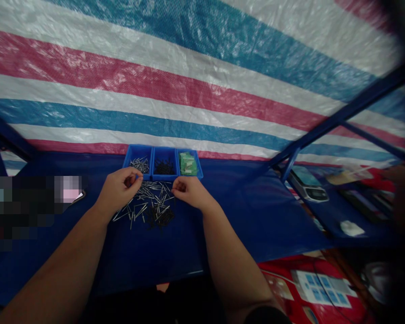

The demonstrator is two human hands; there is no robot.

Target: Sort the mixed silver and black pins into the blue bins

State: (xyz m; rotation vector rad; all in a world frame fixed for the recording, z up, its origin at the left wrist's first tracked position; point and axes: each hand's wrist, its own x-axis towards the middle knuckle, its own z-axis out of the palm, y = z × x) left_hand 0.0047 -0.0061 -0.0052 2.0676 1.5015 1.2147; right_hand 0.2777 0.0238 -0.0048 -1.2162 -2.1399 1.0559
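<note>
A loose pile of silvery rivet-like pins (153,191) lies on the blue table, with small black pieces (161,216) at its near edge. Behind it stand three joined blue bins: the left bin (125,167) holds silvery pins, the middle bin (165,174) dark pieces, the right bin (198,168) green packets. My left hand (121,189) is at the pile's left, in front of the left bin, fingers curled and pinched; what they hold is too small to name. My right hand (188,191) is at the pile's right, its thumb and fingertips together, anything between them too small to tell.
The blue table (243,211) stretches to both sides before a striped plastic sheet (189,99). Blue frame bars rise left and right. At the right are a scale (308,183) and a crumpled white item (352,228). A person's hand shows dimly at the far right edge.
</note>
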